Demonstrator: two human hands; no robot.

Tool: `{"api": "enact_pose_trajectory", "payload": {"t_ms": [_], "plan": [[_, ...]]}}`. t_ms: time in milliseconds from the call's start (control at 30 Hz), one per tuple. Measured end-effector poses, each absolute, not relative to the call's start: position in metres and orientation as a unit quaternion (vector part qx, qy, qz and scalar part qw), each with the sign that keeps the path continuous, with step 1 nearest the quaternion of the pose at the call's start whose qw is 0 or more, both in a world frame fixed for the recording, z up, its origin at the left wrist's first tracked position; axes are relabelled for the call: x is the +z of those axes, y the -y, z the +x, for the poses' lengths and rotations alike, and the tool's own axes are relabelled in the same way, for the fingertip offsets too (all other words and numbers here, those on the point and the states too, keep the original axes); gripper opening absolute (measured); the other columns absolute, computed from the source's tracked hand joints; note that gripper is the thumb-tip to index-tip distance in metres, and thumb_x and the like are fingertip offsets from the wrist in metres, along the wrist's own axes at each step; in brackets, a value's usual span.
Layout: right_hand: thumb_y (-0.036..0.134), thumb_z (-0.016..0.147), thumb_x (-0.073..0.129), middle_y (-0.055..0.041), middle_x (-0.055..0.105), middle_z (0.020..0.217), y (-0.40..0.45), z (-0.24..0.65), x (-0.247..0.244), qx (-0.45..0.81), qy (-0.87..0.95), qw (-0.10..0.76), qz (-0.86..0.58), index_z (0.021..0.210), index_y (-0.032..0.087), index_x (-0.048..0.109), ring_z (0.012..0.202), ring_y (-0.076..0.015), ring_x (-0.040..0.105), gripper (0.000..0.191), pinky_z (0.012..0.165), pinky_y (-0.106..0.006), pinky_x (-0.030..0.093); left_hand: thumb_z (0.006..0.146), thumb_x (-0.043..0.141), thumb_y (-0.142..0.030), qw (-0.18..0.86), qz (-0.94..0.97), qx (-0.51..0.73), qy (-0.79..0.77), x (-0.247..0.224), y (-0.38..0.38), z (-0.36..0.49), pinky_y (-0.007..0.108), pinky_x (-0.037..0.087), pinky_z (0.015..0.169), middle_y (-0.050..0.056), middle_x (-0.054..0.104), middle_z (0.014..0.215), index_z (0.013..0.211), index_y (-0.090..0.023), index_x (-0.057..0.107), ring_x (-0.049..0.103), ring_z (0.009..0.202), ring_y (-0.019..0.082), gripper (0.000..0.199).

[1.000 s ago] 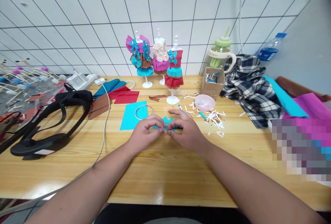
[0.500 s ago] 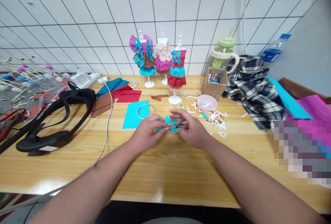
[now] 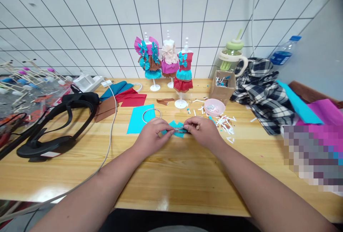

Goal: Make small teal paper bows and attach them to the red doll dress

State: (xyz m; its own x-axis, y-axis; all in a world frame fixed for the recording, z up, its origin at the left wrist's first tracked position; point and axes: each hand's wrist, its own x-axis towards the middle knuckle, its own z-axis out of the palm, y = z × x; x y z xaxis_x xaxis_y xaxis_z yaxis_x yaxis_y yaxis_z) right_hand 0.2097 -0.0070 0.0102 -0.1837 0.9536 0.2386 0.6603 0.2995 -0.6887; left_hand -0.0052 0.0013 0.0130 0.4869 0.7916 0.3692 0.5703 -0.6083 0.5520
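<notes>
My left hand (image 3: 152,134) pinches a small folded teal paper piece (image 3: 175,129) against the wooden table (image 3: 171,175). My right hand (image 3: 205,130) grips a small dark metal tool, apparently tweezers (image 3: 183,130), whose tip lies across the teal piece. Just behind my left hand lies a flat teal paper sheet (image 3: 136,119) with a thin metal ring (image 3: 151,115) on it. Three small mannequins in paper dresses (image 3: 167,62) stand farther back by the tiled wall.
A black headset (image 3: 57,125) and a white cable (image 3: 108,132) lie at left. A pink dish (image 3: 214,106), paper scraps (image 3: 225,123) and a cardboard box (image 3: 222,86) sit at right, beside a plaid cloth (image 3: 264,92), a green cup (image 3: 233,55) and coloured paper sheets (image 3: 316,110).
My right hand has shifted right and closed round the tweezers, drawing them along the teal piece. My left hand stays pinched on the piece. The view has shifted slightly.
</notes>
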Motion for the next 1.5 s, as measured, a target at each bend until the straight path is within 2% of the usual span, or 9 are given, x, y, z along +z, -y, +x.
{"api": "enact_pose_trajectory", "payload": {"t_ms": [267, 500, 733, 867, 933, 1033, 1133, 1333, 1500], "plan": [[0.029, 0.082, 0.058, -0.0015, 0.068, 0.084, -0.017, 0.239, -0.001, 0.122, 0.722, 0.165, -0.661, 0.082, 0.026, 0.072, 0.078, -0.0167, 0.059, 0.014, 0.061, -0.027, 0.035, 0.079, 0.064, -0.038, 0.225, 0.879, 0.200, -0.369, 0.016, 0.002, 0.021, 0.046, 0.036, 0.099, 0.012, 0.055, 0.132, 0.094, -0.021, 0.057, 0.044, 0.124, 0.031, 0.024], [0.028, 0.083, 0.057, -0.0024, 0.069, 0.086, -0.017, 0.237, -0.003, 0.105, 0.728, 0.138, -0.664, 0.082, 0.026, 0.072, 0.078, -0.0174, 0.060, 0.015, 0.059, -0.027, 0.035, 0.082, 0.058, -0.042, 0.233, 0.894, 0.158, -0.348, 0.010, -0.005, 0.049, 0.053, 0.027, 0.106, 0.015, 0.058, 0.126, 0.094, -0.019, 0.057, 0.035, 0.133, 0.036, 0.026], [0.028, 0.083, 0.058, -0.0041, 0.069, 0.090, -0.017, 0.239, -0.004, 0.090, 0.735, 0.140, -0.658, 0.089, 0.025, 0.071, 0.085, -0.0212, 0.062, 0.015, 0.065, -0.030, 0.039, 0.087, 0.052, -0.037, 0.169, 0.917, 0.136, -0.336, -0.003, -0.015, 0.057, 0.058, 0.011, 0.110, 0.016, 0.058, 0.129, 0.107, -0.017, 0.058, 0.036, 0.133, 0.035, 0.029], [0.021, 0.082, 0.056, -0.0084, 0.066, 0.104, -0.013, 0.237, 0.001, 0.036, 0.727, 0.196, -0.658, 0.112, 0.022, 0.062, 0.094, -0.0238, 0.060, 0.031, 0.072, -0.032, 0.042, 0.090, 0.048, -0.032, 0.226, 0.898, 0.155, -0.344, 0.000, -0.023, 0.042, 0.053, 0.024, 0.108, 0.010, 0.056, 0.135, 0.111, -0.022, 0.059, 0.038, 0.134, 0.031, 0.026], [0.020, 0.083, 0.053, -0.0075, 0.065, 0.099, -0.009, 0.233, 0.004, 0.030, 0.745, 0.210, -0.633, 0.104, 0.021, 0.063, 0.095, -0.0228, 0.059, 0.023, 0.076, -0.032, 0.041, 0.090, 0.046, -0.028, 0.240, 0.873, 0.218, -0.365, 0.008, -0.029, 0.029, 0.047, 0.029, 0.106, 0.007, 0.056, 0.135, 0.115, -0.025, 0.060, 0.040, 0.133, 0.028, 0.028], [0.026, 0.085, 0.053, -0.0051, 0.064, 0.093, -0.003, 0.227, 0.007, 0.049, 0.781, 0.195, -0.591, 0.089, 0.022, 0.065, 0.092, -0.0210, 0.058, 0.014, 0.077, -0.031, 0.041, 0.087, 0.051, -0.026, 0.219, 0.844, 0.291, -0.393, 0.024, -0.034, 0.006, 0.040, 0.038, 0.096, 0.005, 0.069, 0.112, 0.110, -0.027, 0.066, 0.057, 0.112, 0.026, 0.027], [0.033, 0.084, 0.058, -0.0044, 0.064, 0.093, 0.000, 0.223, 0.006, 0.078, 0.811, 0.167, -0.556, 0.092, 0.023, 0.066, 0.091, -0.0205, 0.057, 0.015, 0.076, -0.031, 0.040, 0.085, 0.054, -0.022, 0.199, 0.879, 0.225, -0.370, 0.032, -0.036, -0.014, 0.037, 0.041, 0.088, 0.005, 0.072, 0.092, 0.093, -0.026, 0.073, 0.061, 0.093, 0.024, 0.021], [0.032, 0.084, 0.060, -0.0048, 0.065, 0.092, 0.000, 0.222, 0.000, 0.093, 0.816, 0.122, -0.558, 0.094, 0.024, 0.066, 0.091, -0.0206, 0.057, 0.015, 0.074, -0.030, 0.039, 0.082, 0.058, -0.023, 0.149, 0.915, 0.128, -0.353, 0.011, -0.035, -0.032, 0.036, 0.039, 0.087, 0.006, 0.068, 0.103, 0.097, -0.026, 0.072, 0.058, 0.098, 0.023, 0.021], [0.035, 0.086, 0.056, -0.0045, 0.063, 0.093, 0.000, 0.222, -0.001, 0.061, 0.772, 0.089, -0.626, 0.093, 0.024, 0.065, 0.090, -0.0216, 0.057, 0.016, 0.066, -0.029, 0.037, 0.081, 0.062, -0.033, 0.103, 0.910, 0.082, -0.392, 0.011, -0.029, -0.026, 0.035, 0.040, 0.085, 0.005, 0.067, 0.093, 0.097, -0.024, 0.070, 0.058, 0.093, 0.022, 0.020]]}}
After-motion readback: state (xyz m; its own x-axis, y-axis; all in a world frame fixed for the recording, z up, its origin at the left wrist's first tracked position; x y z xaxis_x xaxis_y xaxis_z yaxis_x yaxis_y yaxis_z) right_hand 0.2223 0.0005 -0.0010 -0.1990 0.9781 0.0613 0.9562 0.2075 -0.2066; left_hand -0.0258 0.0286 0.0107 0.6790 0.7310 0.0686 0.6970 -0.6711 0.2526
